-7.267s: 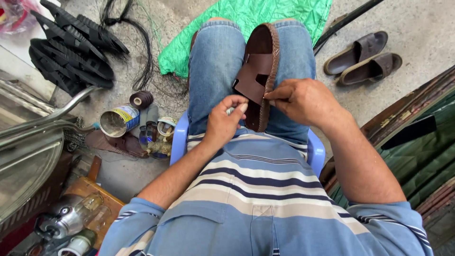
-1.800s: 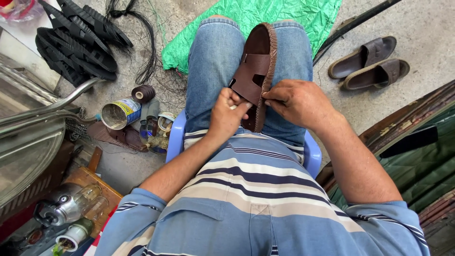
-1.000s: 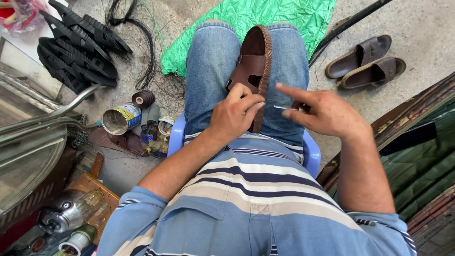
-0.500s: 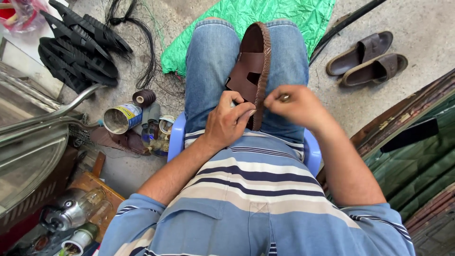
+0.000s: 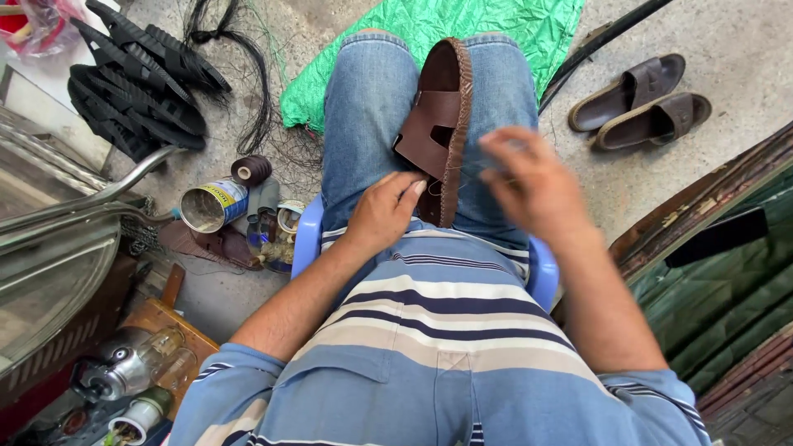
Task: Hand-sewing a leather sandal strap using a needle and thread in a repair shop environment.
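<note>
Left hand (image 5: 382, 216) pressing brown leather sandal (image 5: 439, 124) on lap, fingers curled on its heel, right hand (image 5: 533, 183) blurred above, grip unclear

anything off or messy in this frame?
Mostly ground clutter: loose black thread tangled across the concrete, and an open tin can lying on its side. The right hand is motion-blurred, so whatever it holds is unreadable. The brown sandal sits steady on the lap under the left hand.

Sandal (image 5: 442, 124) on the lap between both thighs, tin can (image 5: 213, 206) left of the stool (image 5: 541, 277), slippers (image 5: 640, 103) far right.
</note>
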